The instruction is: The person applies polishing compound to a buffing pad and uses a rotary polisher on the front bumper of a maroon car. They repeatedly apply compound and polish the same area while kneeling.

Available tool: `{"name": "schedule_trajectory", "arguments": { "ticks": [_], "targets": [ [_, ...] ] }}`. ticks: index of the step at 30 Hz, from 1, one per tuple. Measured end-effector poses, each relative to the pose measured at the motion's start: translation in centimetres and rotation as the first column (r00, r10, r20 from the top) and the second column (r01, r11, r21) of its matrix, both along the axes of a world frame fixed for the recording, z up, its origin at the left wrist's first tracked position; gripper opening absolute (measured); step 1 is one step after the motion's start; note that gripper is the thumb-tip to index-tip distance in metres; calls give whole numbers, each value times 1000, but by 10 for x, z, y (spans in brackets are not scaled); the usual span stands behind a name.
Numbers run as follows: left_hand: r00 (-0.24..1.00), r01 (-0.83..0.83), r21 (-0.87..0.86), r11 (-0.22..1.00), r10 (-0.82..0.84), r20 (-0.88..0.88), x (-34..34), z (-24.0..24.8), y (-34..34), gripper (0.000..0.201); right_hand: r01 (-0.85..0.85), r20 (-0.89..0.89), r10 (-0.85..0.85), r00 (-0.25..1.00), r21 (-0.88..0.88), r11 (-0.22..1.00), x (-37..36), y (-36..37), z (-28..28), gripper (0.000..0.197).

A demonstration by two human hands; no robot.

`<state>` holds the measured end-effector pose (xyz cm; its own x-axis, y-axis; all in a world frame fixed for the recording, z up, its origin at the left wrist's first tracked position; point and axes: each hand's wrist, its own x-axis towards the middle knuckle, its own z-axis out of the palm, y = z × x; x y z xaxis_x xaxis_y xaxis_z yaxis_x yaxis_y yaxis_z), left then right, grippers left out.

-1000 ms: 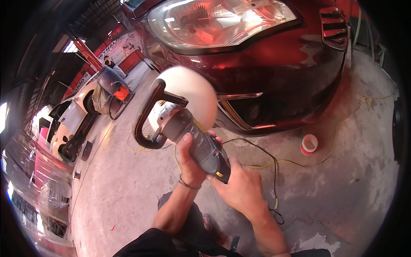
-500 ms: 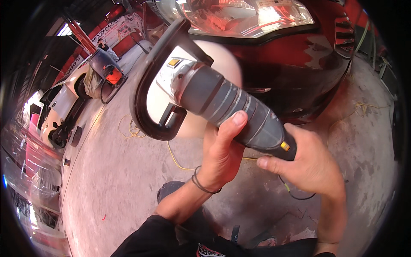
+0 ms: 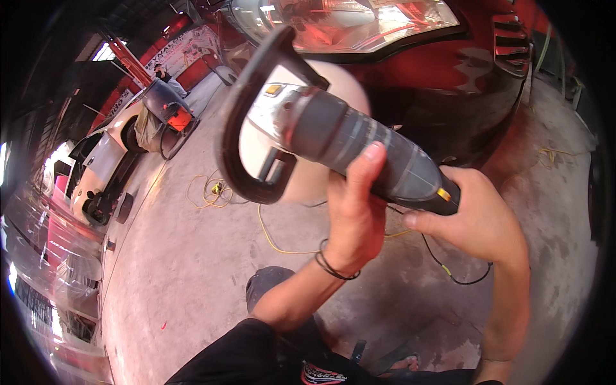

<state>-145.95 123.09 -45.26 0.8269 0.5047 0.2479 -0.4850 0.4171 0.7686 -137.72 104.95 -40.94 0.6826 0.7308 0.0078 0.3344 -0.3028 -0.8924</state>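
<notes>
A black and silver car polisher (image 3: 340, 128) with a D-shaped front handle is held up in front of me, tilted with its head to the upper left. My left hand (image 3: 359, 208) wraps the middle of its body from below, thumb on top. At the rear end of the grip, my right hand (image 3: 478, 215) is closed around it. A round, pale polishing pad (image 3: 343, 83) shows behind the tool's head, partly hidden by it. Just beyond stands the dark red car's front bumper (image 3: 436, 96), below a clear headlight (image 3: 359, 25). I cannot tell whether the pad touches the bumper.
A yellow cord (image 3: 273, 240) runs over the concrete floor (image 3: 192, 276) and lies coiled to the left. Far left are a black and orange drum-shaped machine (image 3: 170, 106) and a white car (image 3: 102, 154). A seated person (image 3: 163, 74) is in the background.
In the picture, the polisher and both hands have shifted right, the tool's rear end slightly upward. The headlight and background have shifted too. Both hands keep their hold.
</notes>
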Motion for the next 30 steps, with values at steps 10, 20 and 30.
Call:
{"name": "schedule_trajectory", "arguments": {
  "ticks": [10,20,30],
  "targets": [
    [986,163,304,939,-144,-83,42,-87,-96,62,379,-264,-307,914,291,878,-15,-84,-161,33],
    [948,318,339,885,-290,-132,88,-116,-124,67,645,-471,-467,748,352,678,-28,-81,-253,19],
    [965,257,487,835,-197,-172,33,-145,5,69,663,-348,-565,748,434,610,-84,83,-329,29]
  ]
}}
